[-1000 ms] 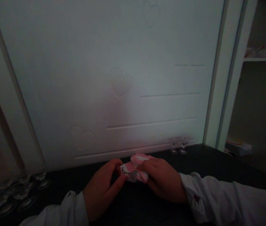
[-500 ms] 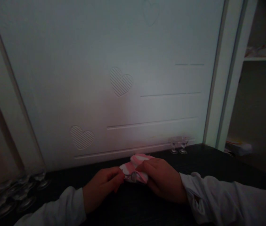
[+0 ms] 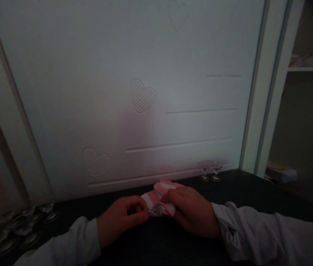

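A pink and white cloth (image 3: 152, 198) is bunched at the middle of the dark tabletop. My right hand (image 3: 193, 212) is closed over it, fingers curled around the folds. Part of a small clear glass (image 3: 159, 210) peeks out of the cloth's lower side; the rest is covered. At the cloth's left edge, my left hand (image 3: 123, 218) pinches the glass's exposed end between thumb and fingers, leaving a small gap behind the fingertips.
Several stemmed glasses (image 3: 24, 225) stand close together at the left. Two more small stemmed glasses (image 3: 210, 173) are at the back right by the white panel (image 3: 103, 92). Open shelves (image 3: 311, 69) with papers lie to the right.
My left fingers have shifted their pinch, and a gap now shows between thumb and forefinger. The red bit by the left fingertips is out of sight. My right hand has barely moved.
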A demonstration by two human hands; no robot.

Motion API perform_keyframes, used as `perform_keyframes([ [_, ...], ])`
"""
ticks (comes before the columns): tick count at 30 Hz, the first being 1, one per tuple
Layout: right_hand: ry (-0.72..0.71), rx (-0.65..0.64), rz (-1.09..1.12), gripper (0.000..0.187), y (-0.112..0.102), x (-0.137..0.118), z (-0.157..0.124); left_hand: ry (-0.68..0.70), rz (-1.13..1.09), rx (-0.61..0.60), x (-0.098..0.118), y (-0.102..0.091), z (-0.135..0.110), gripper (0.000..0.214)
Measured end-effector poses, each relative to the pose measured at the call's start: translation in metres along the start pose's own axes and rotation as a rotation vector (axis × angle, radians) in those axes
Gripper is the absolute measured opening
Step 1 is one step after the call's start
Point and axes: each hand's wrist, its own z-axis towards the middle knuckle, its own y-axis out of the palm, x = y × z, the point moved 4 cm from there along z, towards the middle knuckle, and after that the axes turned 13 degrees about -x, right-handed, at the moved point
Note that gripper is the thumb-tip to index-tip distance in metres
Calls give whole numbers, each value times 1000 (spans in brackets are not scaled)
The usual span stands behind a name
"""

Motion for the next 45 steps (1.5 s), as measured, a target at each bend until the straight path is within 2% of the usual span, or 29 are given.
perform_keyframes([
  [6,26,-24,-7,21,-1,-2,1,2,1,-29,3,-2,0,17],
  [12,35,-26,-7,19,-1,-1,1,-25,302,129,5,-2,-6,25],
  [18,13,-8,13,18,-3,-3,1,136,656,287,7,2,-14,26],
  [25,19,-33,45,19,-3,-3,1,268,820,384,10,5,-20,18],
  [30,46,-77,54,19,-2,-2,3,279,771,373,13,7,-18,15],
  [35,73,-60,49,20,-2,-1,2,157,564,343,13,7,-20,48],
  [37,78,-59,48,20,-3,-2,2,157,528,290,16,7,-20,42],
  [39,74,-64,36,20,-4,-4,4,146,567,243,18,7,-18,27],
  [43,54,-91,43,22,-5,-5,6,55,691,183,21,5,-12,34],
  [45,48,-98,57,25,4,3,-1,36,732,159,24,8,-11,34],
])
